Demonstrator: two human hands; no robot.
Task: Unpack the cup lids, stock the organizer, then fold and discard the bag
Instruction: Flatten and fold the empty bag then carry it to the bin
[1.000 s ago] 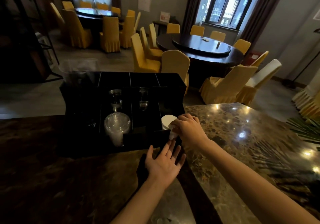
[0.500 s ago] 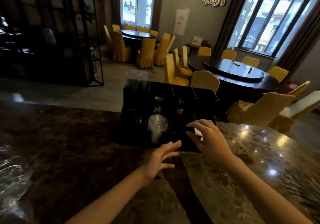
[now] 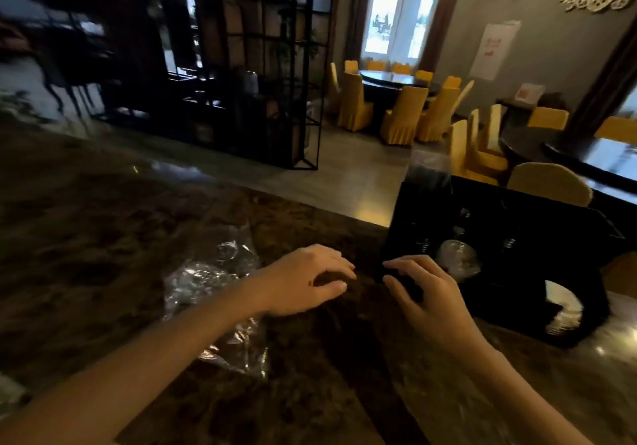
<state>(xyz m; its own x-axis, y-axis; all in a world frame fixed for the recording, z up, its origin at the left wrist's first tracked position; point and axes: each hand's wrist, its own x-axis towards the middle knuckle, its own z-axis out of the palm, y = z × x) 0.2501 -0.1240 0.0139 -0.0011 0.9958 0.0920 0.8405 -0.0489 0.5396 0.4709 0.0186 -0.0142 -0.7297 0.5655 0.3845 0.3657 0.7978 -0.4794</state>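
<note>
Bag (image 3: 213,282): crumpled clear plastic, lower left of frame, lying on the desk (image 3: 103,238); likely light, limp, slippery, best pinched at an edge. Left hand (image 3: 306,281) and right hand (image 3: 427,293), grips spread, hold nothing.

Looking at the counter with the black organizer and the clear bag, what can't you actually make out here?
Head view only:
- Black compartmented organizer: deep compartments too dark; right end cut by the frame edge.
- Crumpled clear plastic bag: partly hidden under the left forearm.
- White cup lids: count unreadable, blurred.
- Left hand, right hand: motion-blurred.
</note>
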